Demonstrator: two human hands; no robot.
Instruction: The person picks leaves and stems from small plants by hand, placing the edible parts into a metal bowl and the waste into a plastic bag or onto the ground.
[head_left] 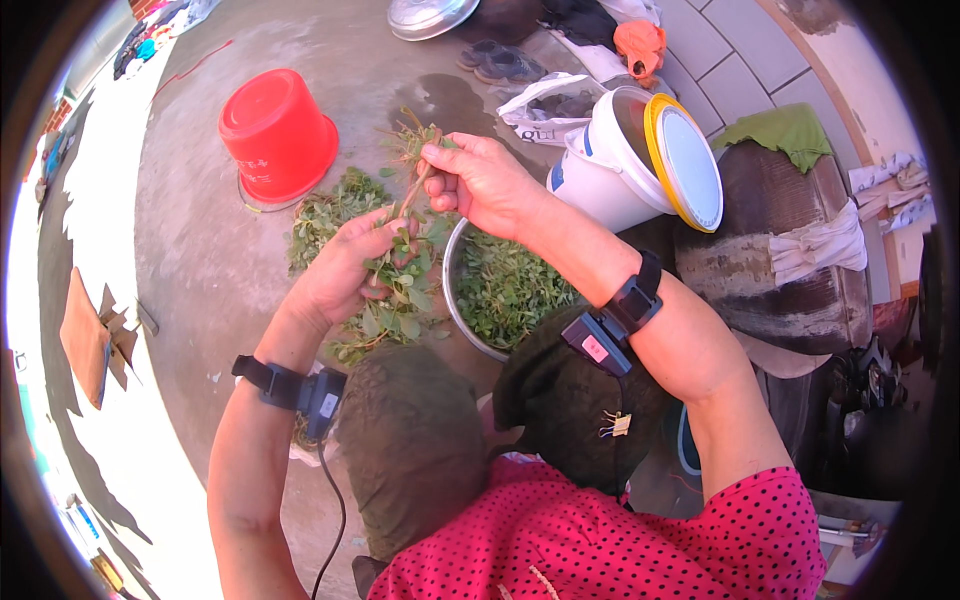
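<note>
Thin-stemmed leafy sprigs (402,290), gripped by the left hand (345,265) and pinched in the right hand (485,185), above grey concrete (190,330), left of a round metal basin (449,292) of small leaves (510,285).

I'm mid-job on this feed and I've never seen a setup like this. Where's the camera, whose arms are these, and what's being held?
There is no machine arm here: these are a person's own bare hands. The single picture comes from a wide fisheye camera on that person's head, looking down, so straight edges bend near the rim. Picture left is the person's left.

The left hand and right hand hold a leafy green sprig between them, the right higher up. Each forearm wears a dark strapped device.

On the concrete floor are a loose pile of greens, an upside-down red bucket and a round metal basin with more greens inside. A white bucket is beyond the basin.
</note>
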